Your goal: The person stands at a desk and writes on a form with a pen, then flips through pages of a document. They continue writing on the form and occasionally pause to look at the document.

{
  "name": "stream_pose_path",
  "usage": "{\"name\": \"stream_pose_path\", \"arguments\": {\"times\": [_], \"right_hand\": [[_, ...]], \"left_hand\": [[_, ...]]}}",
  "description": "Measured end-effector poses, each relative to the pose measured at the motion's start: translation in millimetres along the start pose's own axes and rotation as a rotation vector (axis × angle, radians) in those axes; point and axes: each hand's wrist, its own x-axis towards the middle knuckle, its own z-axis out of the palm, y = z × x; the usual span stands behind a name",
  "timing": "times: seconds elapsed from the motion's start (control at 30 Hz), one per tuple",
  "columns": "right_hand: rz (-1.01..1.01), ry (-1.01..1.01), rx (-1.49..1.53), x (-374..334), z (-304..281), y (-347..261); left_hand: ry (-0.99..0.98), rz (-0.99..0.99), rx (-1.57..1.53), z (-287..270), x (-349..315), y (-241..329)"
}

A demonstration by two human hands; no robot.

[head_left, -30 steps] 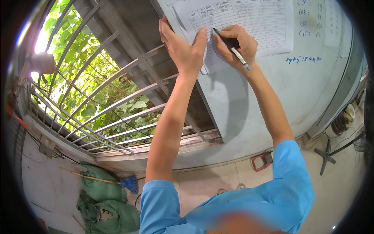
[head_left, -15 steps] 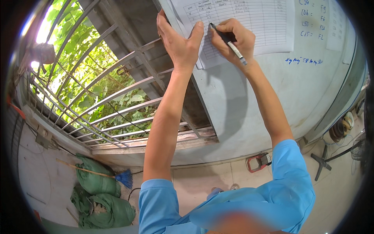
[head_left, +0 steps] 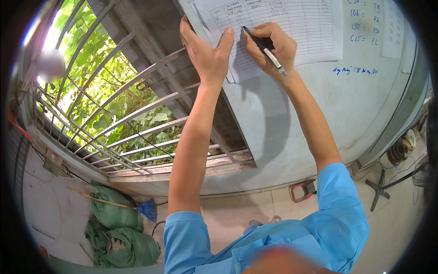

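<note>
A white sheet with a printed table (head_left: 305, 43) hangs on the pale wall, with handwriting in its upper rows. My right hand (head_left: 279, 48) is closed around a black and white pen (head_left: 273, 58), whose tip meets the sheet at its left columns. My left hand (head_left: 206, 55) lies at the sheet's left side, against the wall's edge beside the window opening. Its thumb stands apart from the other fingers and rests by the paper; the fingers reach round the edge and are partly hidden.
A barred window (head_left: 132, 114) with plants behind it is at left. Below it lie green sacks (head_left: 130, 246) and a broom with blue bristles (head_left: 147, 210). A red and black object (head_left: 302, 191) sits on the floor by the wall. At right stands a black stand base (head_left: 378, 189).
The pen tip and my right hand have shifted slightly left on the sheet. My left hand keeps its place at the wall's edge; the whole view has moved a little.
</note>
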Motion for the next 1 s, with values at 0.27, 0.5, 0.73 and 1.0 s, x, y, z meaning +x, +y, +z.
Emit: {"name": "stream_pose_path", "arguments": {"times": [0.27,0.5,0.73,1.0], "right_hand": [[0.013,0.012,0.010,-1.5,-1.0,-2.0],[0.019,0.120,0.021,-0.8,-41.1,4.1],[-0.099,0.102,-0.117,14.7,-72.6,19.5],[0.004,0.031,-0.065,13.5,-69.0,15.7]], "left_hand": [[0.003,0.009,0.023,-1.1,-0.5,-0.1],[-0.006,-0.015,0.013,0.1,0.0,2.5],[-0.023,-0.034,0.018,-2.3,-2.3,2.6],[-0.022,-0.023,0.014,-1.9,-0.6,2.2]]}}
